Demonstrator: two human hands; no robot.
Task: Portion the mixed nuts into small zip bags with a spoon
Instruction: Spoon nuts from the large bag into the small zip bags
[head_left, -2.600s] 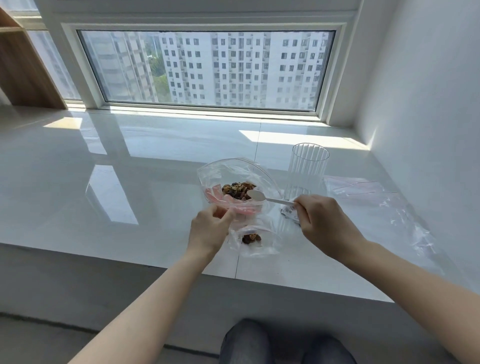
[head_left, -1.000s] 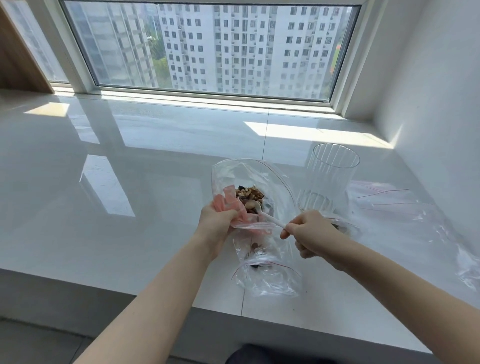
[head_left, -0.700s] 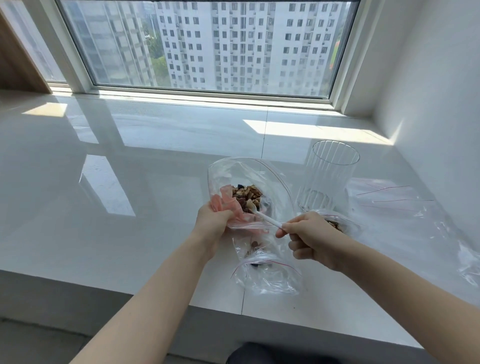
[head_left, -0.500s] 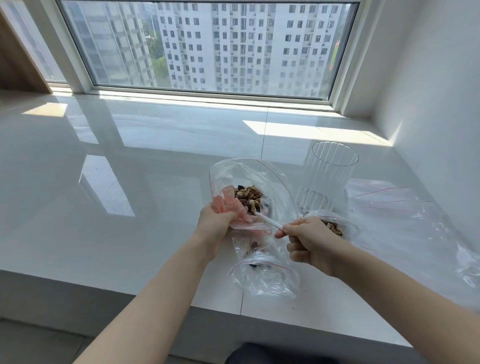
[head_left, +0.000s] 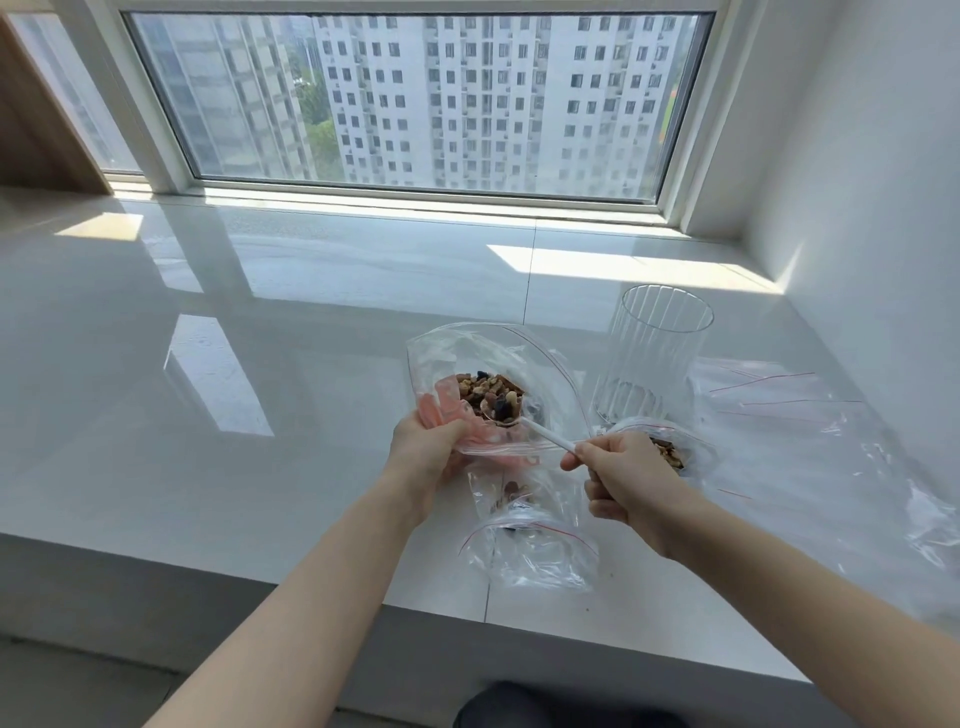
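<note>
My left hand (head_left: 428, 447) grips the near edge of a large clear bag (head_left: 483, 353), holding its mouth open above the white sill. A heap of mixed nuts (head_left: 480, 389) lies inside it. My right hand (head_left: 621, 478) pinches the handle of a white plastic spoon (head_left: 540, 432). The spoon's bowl sits inside the big bag, loaded with nuts. Below both hands lies a small zip bag (head_left: 530, 540) with a few nuts in it. A second small bag with nuts (head_left: 670, 452) shows just behind my right hand.
A tall ribbed clear cup (head_left: 649, 364) stands to the right of the big bag. Several empty zip bags (head_left: 810, 441) are spread at the right by the white wall. The sill's front edge (head_left: 311, 587) runs just below the small bag. My knees show underneath.
The spoon dug into the nut heap and now sits higher with nuts in its bowl. My right hand drew slightly back toward me. My left hand kept its grip on the big bag.
</note>
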